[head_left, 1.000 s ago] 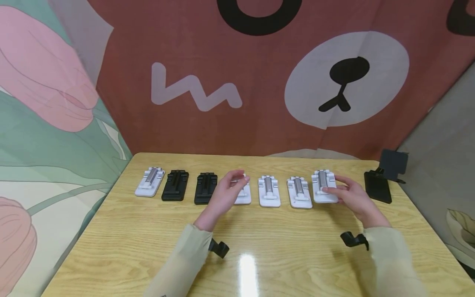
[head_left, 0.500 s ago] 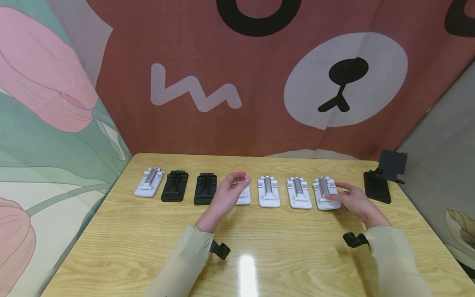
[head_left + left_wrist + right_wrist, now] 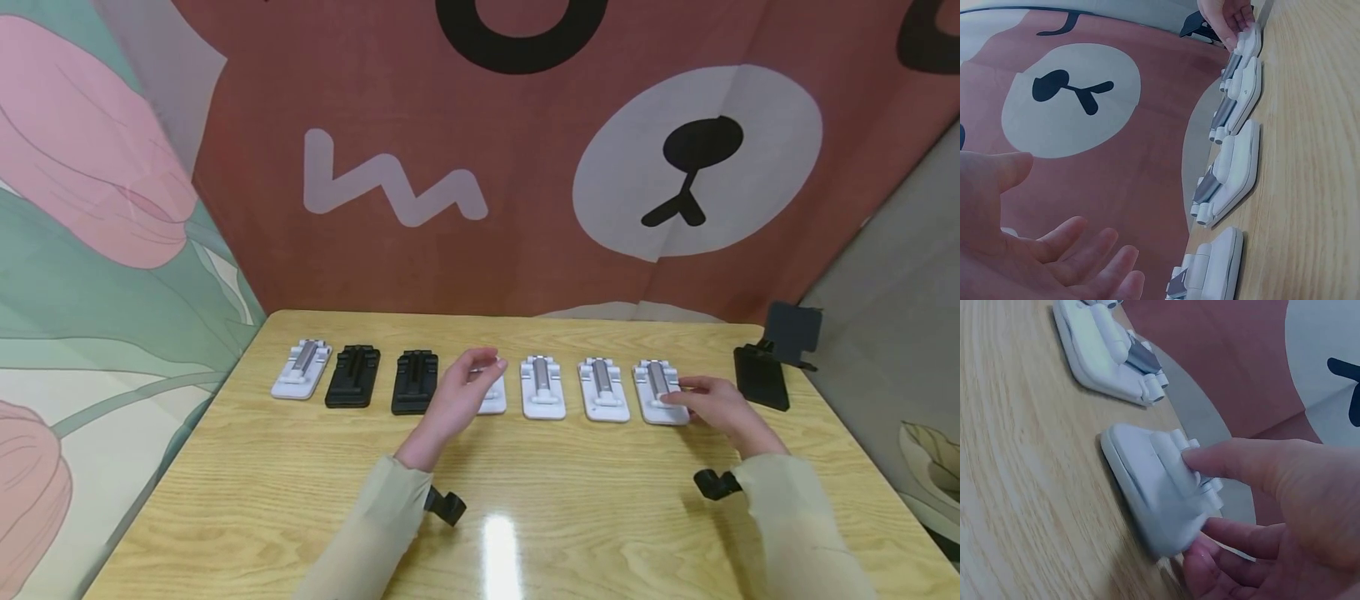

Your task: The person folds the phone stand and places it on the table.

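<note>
At the right end of a row of folded phone stands, my right hand (image 3: 716, 408) pinches a white phone stand (image 3: 660, 400) by its right side. In the right wrist view, the thumb lies on top of that white phone stand (image 3: 1141, 469) and the other fingers are at its edge; its near corner is blurred. My left hand (image 3: 455, 392) hovers over another white phone stand (image 3: 493, 400), partly hiding it. The left wrist view shows the left hand (image 3: 1016, 231) with fingers loosely extended and nothing in them.
Two more white stands (image 3: 543, 387) (image 3: 603, 390) lie between my hands. Two black stands (image 3: 352, 377) (image 3: 414, 382) and a white stand (image 3: 300, 369) lie left. An unfolded black stand (image 3: 762, 379) stands far right on the wooden table (image 3: 585, 492). A printed cloth (image 3: 390, 267) hangs behind.
My right hand has brought the white phone stand down toward me and slightly right, so it now lines up with the row. The left hand has hardly moved.
</note>
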